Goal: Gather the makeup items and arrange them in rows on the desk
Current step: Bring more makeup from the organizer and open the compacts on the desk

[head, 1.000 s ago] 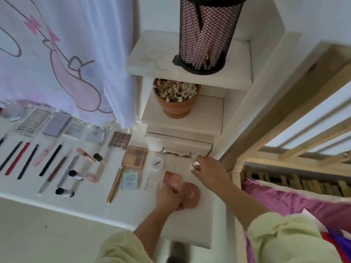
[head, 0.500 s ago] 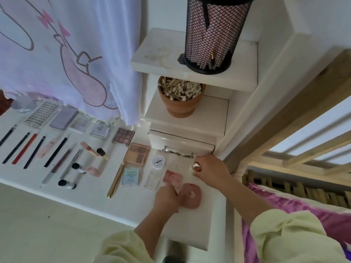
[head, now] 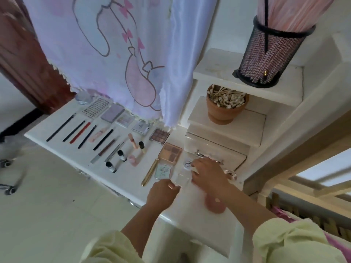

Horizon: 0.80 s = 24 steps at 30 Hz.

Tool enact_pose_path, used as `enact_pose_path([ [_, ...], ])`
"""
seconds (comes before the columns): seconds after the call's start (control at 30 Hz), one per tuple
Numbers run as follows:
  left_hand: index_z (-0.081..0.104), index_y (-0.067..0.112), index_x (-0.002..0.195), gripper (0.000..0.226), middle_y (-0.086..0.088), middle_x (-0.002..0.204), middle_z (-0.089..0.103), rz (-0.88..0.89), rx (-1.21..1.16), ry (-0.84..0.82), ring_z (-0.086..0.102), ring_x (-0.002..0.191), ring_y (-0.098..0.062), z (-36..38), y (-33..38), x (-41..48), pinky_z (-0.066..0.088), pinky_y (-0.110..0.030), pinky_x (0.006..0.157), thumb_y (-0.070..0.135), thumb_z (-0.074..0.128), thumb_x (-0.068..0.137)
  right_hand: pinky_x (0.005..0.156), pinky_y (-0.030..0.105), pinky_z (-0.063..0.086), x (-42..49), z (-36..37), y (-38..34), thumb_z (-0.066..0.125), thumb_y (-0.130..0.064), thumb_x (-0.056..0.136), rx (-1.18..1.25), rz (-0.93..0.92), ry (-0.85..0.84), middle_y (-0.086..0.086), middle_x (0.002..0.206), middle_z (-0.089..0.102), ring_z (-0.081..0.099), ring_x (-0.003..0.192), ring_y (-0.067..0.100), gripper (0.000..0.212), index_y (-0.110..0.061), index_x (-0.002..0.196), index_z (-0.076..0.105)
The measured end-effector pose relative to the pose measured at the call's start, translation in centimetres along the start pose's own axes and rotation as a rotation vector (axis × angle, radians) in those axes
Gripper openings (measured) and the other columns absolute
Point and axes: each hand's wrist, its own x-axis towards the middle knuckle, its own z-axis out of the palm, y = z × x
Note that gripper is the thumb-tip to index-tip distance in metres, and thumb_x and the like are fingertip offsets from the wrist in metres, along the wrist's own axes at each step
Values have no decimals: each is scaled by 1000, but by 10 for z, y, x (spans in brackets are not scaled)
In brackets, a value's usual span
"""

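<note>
While pink compact (head: 214, 206) now lies released on desk (head: 190, 223), left hand (head: 162, 193) curls empty; right hand (head: 208, 174) shifted left, grip unclear.

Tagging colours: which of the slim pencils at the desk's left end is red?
The red pencil, third from the left in the row; black pencils lie on both sides of it.

Pencils (head: 79, 132) lie on the bench (head: 72, 152), nine o'clock of the palettes (head: 159, 134). A pot (head: 224, 112) stands on the shelf (head: 252, 122), two o'clock.
</note>
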Motion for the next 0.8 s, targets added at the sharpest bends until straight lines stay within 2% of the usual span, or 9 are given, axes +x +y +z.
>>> enact_pose_path([
  [0.13,69,17,97,17,2,103,70,-43,-70,103,63,93,-12,-63,-57,-34,43,-21,76,30,62,87,95,33,39,7,3,-83,43,-25,97,37,-174,-5,3,125,59,52,115,23,31,-14,123,56],
  [0.23,67,21,90,10,2,101,71,-97,-87,209,61,86,-11,-104,-114,-69,43,-21,73,26,61,86,94,33,42,6,9,-157,44,-25,97,43,-289,-12,3,119,61,52,113,21,29,-14,120,57],
  [0.33,68,21,91,12,3,99,70,-171,-95,305,64,92,-15,-143,-179,-114,45,-22,74,24,58,84,93,35,41,-1,17,-241,43,-26,97,-4,-412,-29,3,117,59,50,112,22,29,-13,120,54],
  [0.5,69,18,98,16,3,98,70,-257,-176,462,62,88,-13,-203,-302,-200,43,-20,71,23,60,86,93,37,39,-32,32,-399,43,-25,96,-10,-579,-52,7,124,57,48,117,25,31,-9,122,52],
  [0.63,70,13,99,16,-1,99,69,-352,-226,584,62,93,-19,-248,-399,-277,39,-20,69,21,62,87,95,38,39,-61,51,-528,46,-26,95,-1,-710,-80,7,124,57,47,119,25,32,-9,122,52],
  [0.8,71,16,90,11,-3,95,71,-515,-294,784,63,87,-21,-303,-515,-384,49,-27,72,21,64,83,96,37,38,-103,57,-697,49,-28,94,20,-958,-119,6,128,54,44,123,24,34,-11,123,51],
])
